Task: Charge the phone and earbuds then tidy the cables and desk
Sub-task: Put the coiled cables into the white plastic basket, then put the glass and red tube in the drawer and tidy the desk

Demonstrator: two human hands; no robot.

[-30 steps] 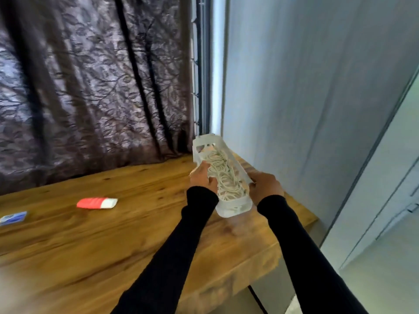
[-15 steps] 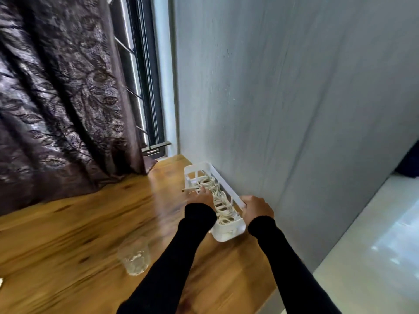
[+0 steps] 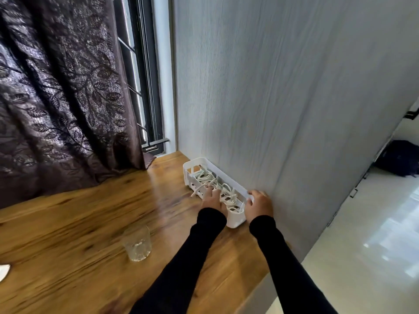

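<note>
A long white slotted plastic basket [image 3: 192, 165] sits on the wooden desk [image 3: 86, 223], its long side against the grey wall. Coiled white cables [image 3: 205, 177] fill it, and one cable end sticks out over its left rim. My left hand [image 3: 212, 199] holds the basket's left wall, fingers reaching over the rim onto the cables. My right hand [image 3: 259, 203] grips the right rim near the basket's near end, next to the wall. No phone or earbuds are in view.
A clear drinking glass [image 3: 137, 243] stands on the desk, left of my left forearm. A dark patterned curtain [image 3: 63, 98] hangs behind the desk. A white object [image 3: 3, 271] shows at the left edge. The desk ends just right of the basket.
The basket was held tilted above the desk a second ago; now it rests on the desk against the wall. Both hands stayed on it. The view swung right.
</note>
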